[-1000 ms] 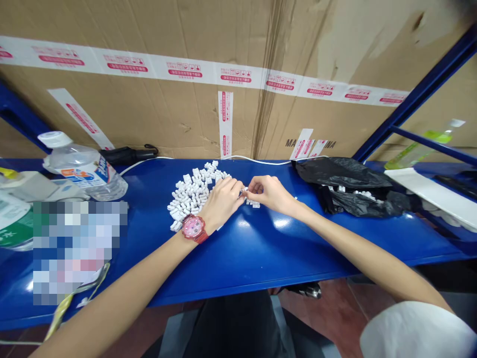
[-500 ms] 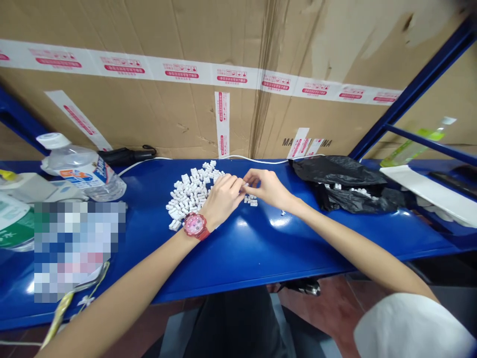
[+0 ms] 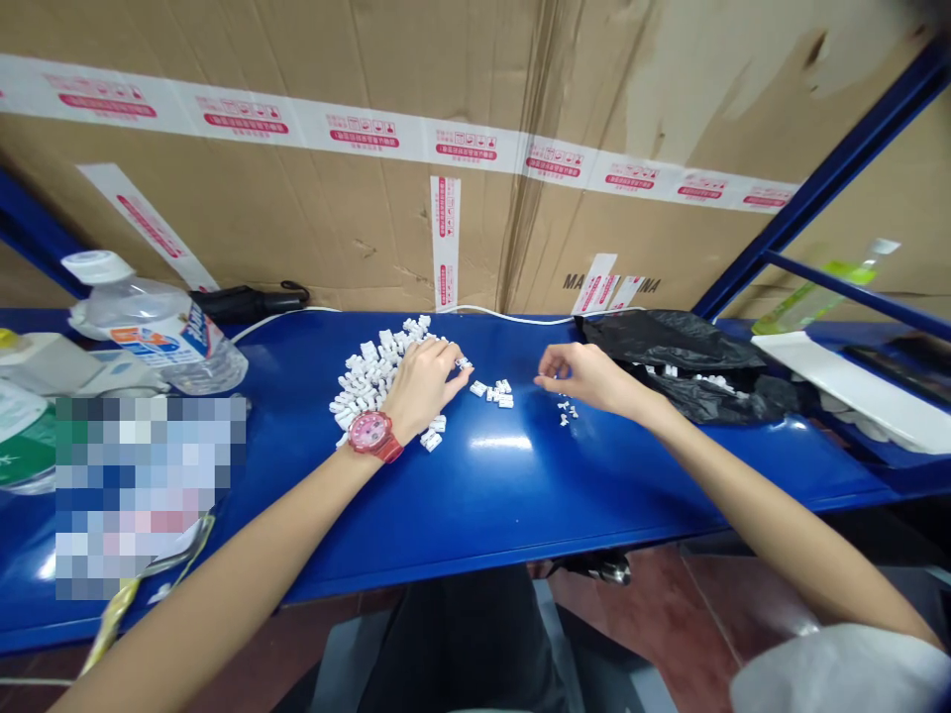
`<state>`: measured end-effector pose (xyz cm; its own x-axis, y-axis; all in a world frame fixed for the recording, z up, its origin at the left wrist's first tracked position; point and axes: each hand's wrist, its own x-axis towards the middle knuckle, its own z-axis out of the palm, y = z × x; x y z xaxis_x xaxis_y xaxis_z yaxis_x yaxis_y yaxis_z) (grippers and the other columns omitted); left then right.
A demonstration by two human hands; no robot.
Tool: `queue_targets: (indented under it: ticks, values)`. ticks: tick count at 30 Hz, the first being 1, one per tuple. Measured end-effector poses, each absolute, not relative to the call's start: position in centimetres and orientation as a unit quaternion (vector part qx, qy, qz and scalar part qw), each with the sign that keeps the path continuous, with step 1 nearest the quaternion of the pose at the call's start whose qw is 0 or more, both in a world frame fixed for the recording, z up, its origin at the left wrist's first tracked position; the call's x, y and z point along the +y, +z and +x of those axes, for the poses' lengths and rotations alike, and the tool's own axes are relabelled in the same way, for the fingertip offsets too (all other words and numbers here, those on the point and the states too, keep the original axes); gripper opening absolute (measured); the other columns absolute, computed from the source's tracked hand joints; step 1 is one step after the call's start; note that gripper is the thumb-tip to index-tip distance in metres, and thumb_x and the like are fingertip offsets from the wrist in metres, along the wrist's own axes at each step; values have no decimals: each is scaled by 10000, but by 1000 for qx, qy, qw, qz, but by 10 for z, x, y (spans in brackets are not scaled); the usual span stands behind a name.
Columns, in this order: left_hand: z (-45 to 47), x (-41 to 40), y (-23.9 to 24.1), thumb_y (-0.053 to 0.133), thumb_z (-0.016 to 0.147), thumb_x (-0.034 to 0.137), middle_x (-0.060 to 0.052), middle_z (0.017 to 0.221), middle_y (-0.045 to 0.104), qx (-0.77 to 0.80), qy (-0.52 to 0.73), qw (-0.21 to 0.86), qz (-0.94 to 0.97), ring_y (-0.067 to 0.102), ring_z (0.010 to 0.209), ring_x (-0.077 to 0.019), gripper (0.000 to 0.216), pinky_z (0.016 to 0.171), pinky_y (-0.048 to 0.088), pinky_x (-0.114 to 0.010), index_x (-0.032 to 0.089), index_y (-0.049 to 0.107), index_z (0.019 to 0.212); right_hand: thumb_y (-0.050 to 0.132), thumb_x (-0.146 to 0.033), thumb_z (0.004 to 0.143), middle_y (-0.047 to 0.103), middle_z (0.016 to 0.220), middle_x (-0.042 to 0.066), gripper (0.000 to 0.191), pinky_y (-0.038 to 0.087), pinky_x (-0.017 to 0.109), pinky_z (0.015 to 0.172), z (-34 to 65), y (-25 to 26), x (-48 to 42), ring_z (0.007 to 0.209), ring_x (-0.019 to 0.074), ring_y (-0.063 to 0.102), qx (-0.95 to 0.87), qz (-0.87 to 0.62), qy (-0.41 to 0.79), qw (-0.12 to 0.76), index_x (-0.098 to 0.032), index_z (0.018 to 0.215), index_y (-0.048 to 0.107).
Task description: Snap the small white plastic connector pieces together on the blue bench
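Observation:
My left hand, with a red watch at its wrist, is at the right side of a heap of small white plastic pieces. Thumb and index finger pinch one white plastic piece. Just right of it lie several more white pieces, and a few others rest below the palm. My right hand hovers farther right, its fingers curled in a pinch; whatever it holds, if anything, is too small to make out. Beneath it are tiny white bits.
A black plastic bag with white pieces inside lies right on the blue table. Left stand a clear bottle and a folded black umbrella. A cardboard wall closes the back. A white tray lies far right.
My hands were together and have separated: the right went right, over the tiny bits, and the left shifted slightly left. More tiny bits and several white pieces show now.

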<state>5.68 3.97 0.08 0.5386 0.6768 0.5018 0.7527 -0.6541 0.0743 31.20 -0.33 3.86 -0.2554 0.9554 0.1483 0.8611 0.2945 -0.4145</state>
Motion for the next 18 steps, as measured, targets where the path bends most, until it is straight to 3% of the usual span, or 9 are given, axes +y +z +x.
queue_targets:
  ticks: [3,8,15,18]
  values:
    - [56,38,1,570,972,296,-124,911,707,-424,-196,72,-881,657,891,-284,246,844,487,-422,106,693,877,657,-348,862,748,912,73,163,490,324,760,347,31,-14,836,228,681,-789,-586,110,149,-190,888,683]
    - [63,31,1,511,953,210,-136,915,713,-435,-169,50,-883,671,890,-292,258,832,500,-438,100,721,854,537,-440,948,693,1019,153,348,497,396,847,363,3,-21,911,279,656,-736,-654,18,172,-144,1071,672]
    - [66,31,-4,571,866,172,-61,957,763,-403,-268,-140,-864,702,824,-202,286,853,541,-351,145,721,1108,495,-317,982,686,887,99,237,461,308,707,322,8,1,789,216,630,-800,-585,29,127,-175,980,685]
    - [60,36,2,572,813,141,-25,937,778,-422,-284,-140,-850,711,803,-201,399,830,543,-352,169,684,1195,578,-297,946,706,926,106,176,453,319,735,299,21,26,830,226,641,-814,-565,-2,135,-164,973,691]
